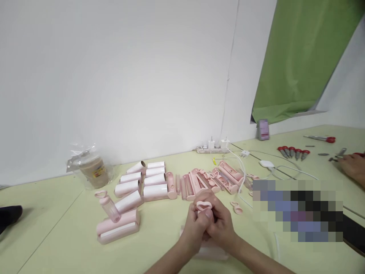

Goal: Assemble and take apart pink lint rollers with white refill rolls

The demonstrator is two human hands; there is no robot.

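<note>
My left hand (191, 226) and my right hand (221, 215) are closed together around a pink loop-topped handle (204, 206). Only its rounded loop shows above my fingers; the rest is hidden. Below my hands, partly covered by them, lies a pink and white piece (212, 253) on the table. To the left a pink roller case (118, 226) rests on its side, with a clear pink loop-topped handle (110, 207) leaning on it. Just right of my hands a loose pink loop piece (236, 207) lies flat.
White rolls (155, 191) and pink roller parts (196, 182) spread behind my hands. A bagged tub (95, 169) stands left. A power strip (212, 149), white cable (242, 179) and red-handled tools (293, 152) lie farther back. Another person's hand (352, 167) works at right.
</note>
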